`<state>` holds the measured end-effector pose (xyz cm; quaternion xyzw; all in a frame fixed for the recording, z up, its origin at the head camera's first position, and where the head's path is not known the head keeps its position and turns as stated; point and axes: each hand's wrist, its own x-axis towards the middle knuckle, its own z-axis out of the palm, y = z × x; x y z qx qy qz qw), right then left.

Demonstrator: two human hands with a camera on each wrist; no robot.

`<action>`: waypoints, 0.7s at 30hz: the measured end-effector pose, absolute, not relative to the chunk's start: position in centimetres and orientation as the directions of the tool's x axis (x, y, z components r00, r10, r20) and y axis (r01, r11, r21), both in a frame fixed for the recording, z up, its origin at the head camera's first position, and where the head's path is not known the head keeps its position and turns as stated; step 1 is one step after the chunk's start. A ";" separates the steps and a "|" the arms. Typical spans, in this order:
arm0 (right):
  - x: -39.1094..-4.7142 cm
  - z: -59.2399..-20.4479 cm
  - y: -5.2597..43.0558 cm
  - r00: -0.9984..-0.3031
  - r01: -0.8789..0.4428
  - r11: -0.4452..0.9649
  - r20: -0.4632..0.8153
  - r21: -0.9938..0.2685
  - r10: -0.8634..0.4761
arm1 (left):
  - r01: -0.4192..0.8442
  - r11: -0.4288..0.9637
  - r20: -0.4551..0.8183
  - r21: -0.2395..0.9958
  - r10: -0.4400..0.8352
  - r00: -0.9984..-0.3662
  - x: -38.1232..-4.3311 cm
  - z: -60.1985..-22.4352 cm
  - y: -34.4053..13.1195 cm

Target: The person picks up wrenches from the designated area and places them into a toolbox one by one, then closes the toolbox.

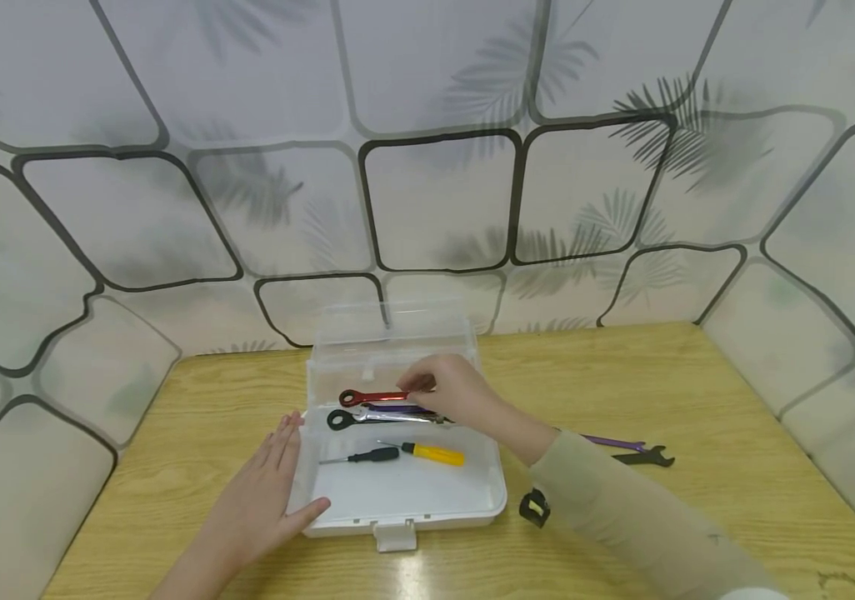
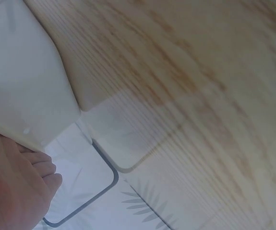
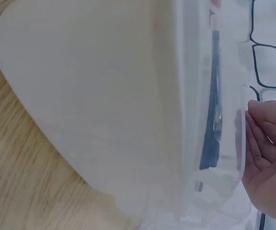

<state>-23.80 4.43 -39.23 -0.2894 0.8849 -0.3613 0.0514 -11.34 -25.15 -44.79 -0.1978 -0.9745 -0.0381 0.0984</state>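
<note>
Wood-grain worktop fills the lower frame, a red wrench pointing left from the pinching fingers of the right hand, the left hand straight-fingered against the box.

Wooden table: a purple wrench and a black wrench lie toward the right edge, a tape measure nearer the front; leaf-printed wall covering borders the back edge.

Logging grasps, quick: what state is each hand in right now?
Left hand: open, resting against the white box.
Right hand: closed, holding the red wrench.
</note>
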 end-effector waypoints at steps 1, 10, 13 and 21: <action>-23.8 -39.1 4.7 -0.828 -0.475 0.569 0.121 -0.672 -0.548 | 0.391 0.919 0.203 0.037 0.377 -0.904 -11.3 -44.8 -25.1; -23.8 -38.4 7.3 -0.857 -0.422 0.539 0.129 -0.729 -0.498 | 0.377 0.926 0.166 0.034 0.366 -0.916 -11.5 -44.5 -25.0; -23.9 -38.2 8.2 -0.872 -0.396 0.535 0.124 -0.746 -0.473 | 0.378 0.925 0.164 0.032 0.368 -0.915 -11.6 -44.5 -25.0; -23.9 -38.3 10.8 -0.877 -0.415 0.517 0.178 -0.749 -0.446 | 0.369 0.929 0.152 0.028 0.361 -0.920 -11.5 -44.5 -25.0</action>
